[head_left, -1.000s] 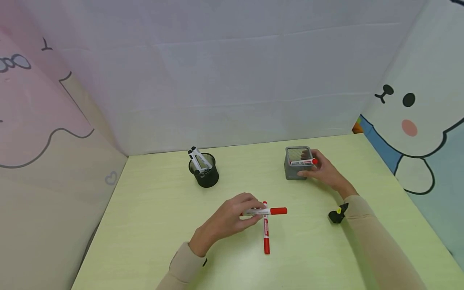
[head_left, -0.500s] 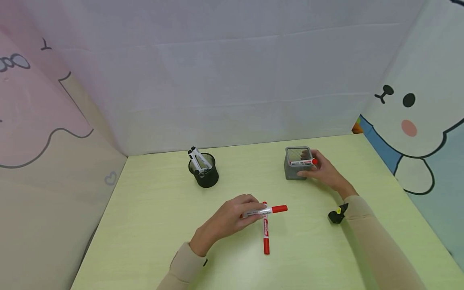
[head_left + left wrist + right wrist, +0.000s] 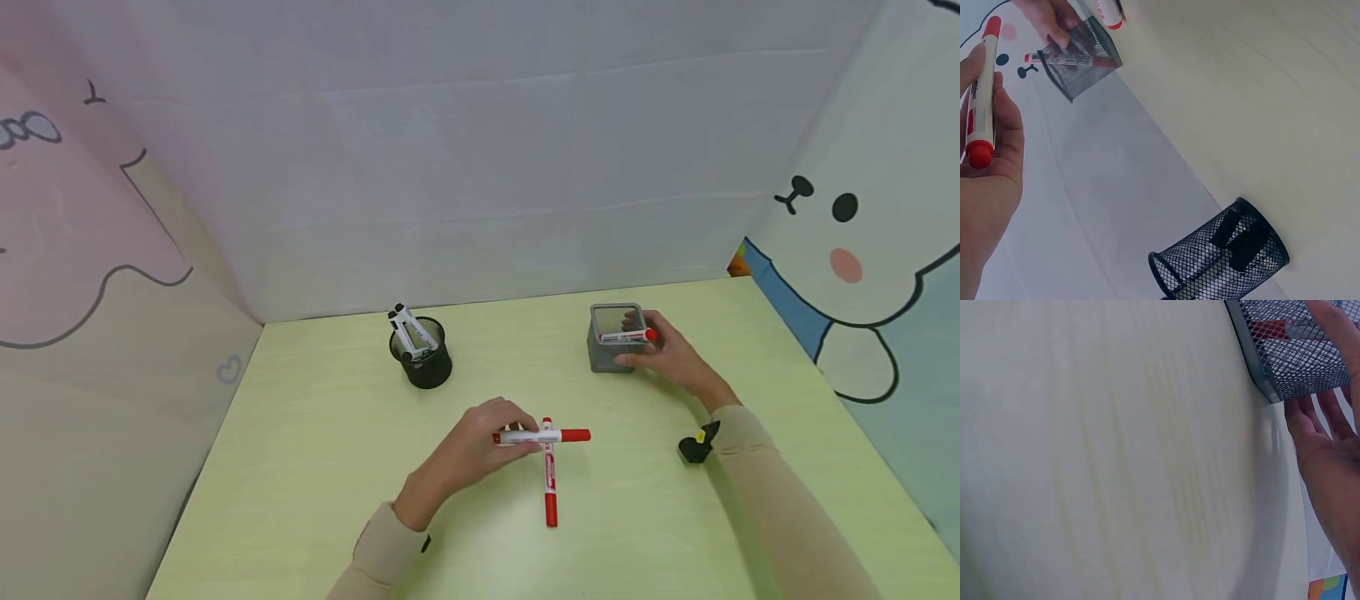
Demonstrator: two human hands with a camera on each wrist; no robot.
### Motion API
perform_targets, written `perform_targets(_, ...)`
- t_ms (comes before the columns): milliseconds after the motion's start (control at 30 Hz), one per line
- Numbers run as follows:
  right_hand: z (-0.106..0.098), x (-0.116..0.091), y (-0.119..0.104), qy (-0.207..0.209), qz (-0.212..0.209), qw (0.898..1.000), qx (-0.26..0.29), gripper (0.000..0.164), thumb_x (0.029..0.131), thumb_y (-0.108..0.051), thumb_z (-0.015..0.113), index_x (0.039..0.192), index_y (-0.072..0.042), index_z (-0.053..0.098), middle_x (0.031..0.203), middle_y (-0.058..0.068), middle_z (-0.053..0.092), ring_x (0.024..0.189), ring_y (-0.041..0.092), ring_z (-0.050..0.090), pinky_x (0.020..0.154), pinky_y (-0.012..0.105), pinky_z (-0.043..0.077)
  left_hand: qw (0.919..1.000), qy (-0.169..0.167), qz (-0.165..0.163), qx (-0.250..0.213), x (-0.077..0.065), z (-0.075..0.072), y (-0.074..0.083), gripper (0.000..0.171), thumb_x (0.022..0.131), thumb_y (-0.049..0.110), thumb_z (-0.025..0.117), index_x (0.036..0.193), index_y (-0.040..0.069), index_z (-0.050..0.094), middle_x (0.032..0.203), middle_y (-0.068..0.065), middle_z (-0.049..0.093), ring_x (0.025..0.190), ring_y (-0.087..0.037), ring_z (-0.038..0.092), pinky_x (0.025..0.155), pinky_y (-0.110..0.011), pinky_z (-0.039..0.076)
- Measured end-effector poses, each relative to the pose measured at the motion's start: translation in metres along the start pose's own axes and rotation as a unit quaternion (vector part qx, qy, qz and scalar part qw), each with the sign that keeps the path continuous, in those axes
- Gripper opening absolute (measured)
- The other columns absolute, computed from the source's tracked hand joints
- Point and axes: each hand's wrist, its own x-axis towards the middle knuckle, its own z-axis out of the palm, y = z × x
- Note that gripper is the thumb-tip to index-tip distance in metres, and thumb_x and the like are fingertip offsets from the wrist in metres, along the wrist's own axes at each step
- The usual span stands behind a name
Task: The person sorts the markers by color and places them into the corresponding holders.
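Observation:
In the head view my left hand (image 3: 472, 442) pinches a white marker with red ends (image 3: 562, 436) between thumb and fingers, roughly level. A second red-and-white marker (image 3: 551, 483) lies on the table, pointing toward me, and the held one crosses over its far end in this view. At the right, my right hand (image 3: 678, 362) grips a grey square mesh pen holder (image 3: 604, 358) by its side, thumb in front and fingers behind. Another red marker (image 3: 626, 337) leans inside that holder, its red end over the rim. The right wrist view shows the thumb across the mesh (image 3: 1307, 365).
A round black mesh pen cup (image 3: 429, 371) with several black-capped markers (image 3: 412, 333) stands at the back left. A white cloth backdrop (image 3: 480, 167) rises behind the pale table (image 3: 315, 450). Printed cartoon panels flank it on both sides.
The marker in my left hand tilted up slightly, then came level again. Its left red end now shows as the fingers shifted. My right hand and the pen holder stayed put.

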Motion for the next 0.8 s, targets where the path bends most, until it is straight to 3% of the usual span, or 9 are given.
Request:
perform_targets(300, -0.0004, 0.0004, 0.0016, 0.001, -0.003, 1.000, 0.000, 0.077, 0.090, -0.003, 0.079, 0.150, -0.003, 0.030, 0.149, 0.024, 0.041, 0.119, 0.002, 0.057, 0.096, 0.015, 0.050, 0.9995, 0.017, 0.009, 0.024, -0.0002, 0.0000, -0.0005, 0.023, 0.082, 0.013, 0.088, 0.103, 0.010, 0.079, 0.098, 0.005, 0.075, 0.087, -0.007, 0.060, 0.069, -0.014, 0.050)
perform_targets(400, -0.0001, 0.0002, 0.0015, 0.000, -0.007, 1.000, 0.003, 0.076, 0.090, -0.002, 0.078, 0.150, -0.002, 0.030, 0.149, 0.025, 0.040, 0.118, 0.001, 0.058, 0.094, 0.015, 0.050, 0.9992, 0.004, 0.017, 0.036, -0.0002, 0.0007, -0.0019, 0.027, 0.084, 0.014, 0.087, 0.110, 0.010, 0.079, 0.102, 0.003, 0.075, 0.091, -0.009, 0.062, 0.076, -0.016, 0.052)
perform_targets(500, 0.0002, 0.0002, 0.0014, -0.001, -0.008, 1.000, 0.007, 0.076, 0.090, -0.001, 0.078, 0.150, -0.001, 0.030, 0.149, 0.027, 0.040, 0.118, 0.002, 0.058, 0.093, 0.015, 0.051, 0.9962, -0.006, 0.039, 0.077, -0.0002, 0.0023, -0.0039, 0.035, 0.084, 0.013, 0.086, 0.118, 0.010, 0.077, 0.104, 0.002, 0.074, 0.094, -0.011, 0.063, 0.086, -0.023, 0.052)
perform_targets(633, 0.0003, -0.0007, 0.0001, 0.001, -0.002, 1.000, 0.004, 0.078, 0.091, -0.003, 0.078, 0.151, -0.002, 0.029, 0.149, 0.026, 0.039, 0.118, 0.001, 0.057, 0.094, 0.014, 0.050, 0.9893, 0.007, 0.074, 0.126, 0.0007, 0.0057, -0.0061, 0.035, 0.086, 0.012, 0.085, 0.119, 0.012, 0.077, 0.104, 0.002, 0.071, 0.095, -0.013, 0.064, 0.092, -0.031, 0.051)
perform_targets(800, 0.0003, -0.0003, -0.0001, 0.001, 0.004, 1.000, 0.005, 0.079, 0.091, -0.004, 0.079, 0.151, -0.002, 0.029, 0.150, 0.026, 0.039, 0.119, 0.001, 0.057, 0.094, 0.015, 0.050, 0.9937, 0.029, 0.060, 0.090, 0.0009, 0.0080, -0.0057, 0.027, 0.090, 0.007, 0.080, 0.116, 0.010, 0.076, 0.107, 0.002, 0.070, 0.097, -0.011, 0.064, 0.091, -0.024, 0.052)
